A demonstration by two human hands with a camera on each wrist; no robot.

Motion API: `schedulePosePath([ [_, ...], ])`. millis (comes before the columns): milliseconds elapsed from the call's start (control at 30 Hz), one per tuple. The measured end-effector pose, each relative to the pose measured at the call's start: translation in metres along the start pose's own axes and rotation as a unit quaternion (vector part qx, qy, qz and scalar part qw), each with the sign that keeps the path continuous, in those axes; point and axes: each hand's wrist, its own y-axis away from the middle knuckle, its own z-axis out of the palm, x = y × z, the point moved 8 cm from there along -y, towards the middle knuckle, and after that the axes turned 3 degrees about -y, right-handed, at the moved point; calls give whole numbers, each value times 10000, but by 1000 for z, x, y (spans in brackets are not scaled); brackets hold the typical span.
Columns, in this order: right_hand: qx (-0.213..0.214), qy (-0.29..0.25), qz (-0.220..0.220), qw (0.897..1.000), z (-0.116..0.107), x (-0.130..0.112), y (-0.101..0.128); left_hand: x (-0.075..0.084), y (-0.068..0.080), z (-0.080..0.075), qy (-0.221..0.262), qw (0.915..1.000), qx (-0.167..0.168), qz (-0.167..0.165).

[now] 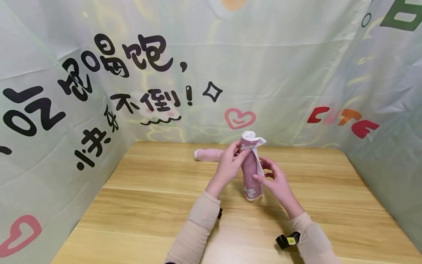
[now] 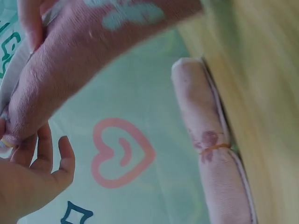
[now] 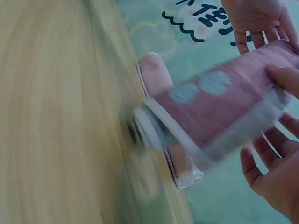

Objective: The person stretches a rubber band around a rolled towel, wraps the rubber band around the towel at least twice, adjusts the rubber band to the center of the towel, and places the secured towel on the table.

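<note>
You hold 1 rolled pink towel (image 1: 251,167) upright above the wooden surface (image 1: 158,205), its lower end close to the wood near the middle; whether it touches there, you cannot tell. Your left hand (image 1: 230,165) grips the roll near its top, fingers curled round it just below the white inner layer that sticks out. Your right hand (image 1: 275,179) pinches the roll lower down on its right side, thumb and fingertips on the pink cloth beside a white edge strip that runs down the roll. A pale flower print shows near the bottom end.

A 2nd rolled pink towel (image 1: 208,154) lies flat on the surface behind your left hand, close to the printed backdrop (image 1: 296,73). In the left wrist view a thin band (image 2: 216,147) circles that 2nd roll. Both forearms wear beige sleeves (image 1: 197,227).
</note>
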Motion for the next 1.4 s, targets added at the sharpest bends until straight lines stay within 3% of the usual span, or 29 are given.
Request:
schedulePosePath([
  [133, -316, 382, 105, 9987, 8, 4, 0, -13, 4, -5, 622, 9978, -29, -214],
  [267, -486, 267, 156, 9983, 13, 6, 1, -21, 9, -15, 1140, 9929, -133, -319],
  [533, -868, 360, 7, 9956, 25, 5, 5, -43, 20, -32, 1504, 9856, -383, -667],
  [667, -1261, 450, 71, 9910, 33, 9, 7, -52, 26, -40, 1280, 9862, -615, -853],
  [800, -1443, 480, 103, 9883, 36, 16, 8, -56, 29, -50, 629, 9920, -786, -758],
  [967, -1440, 647, 66, 9874, 33, 19, 8, -67, 32, -62, 20, 9933, -899, -726],
  [1167, -1433, 1035, 170, 9841, 27, 24, 8, -79, 34, -71, -207, 9911, -1041, -807],
  [1400, -1347, 1529, 211, 9788, 22, 26, 6, -77, 36, -71, -585, 9858, -1370, -770],
])
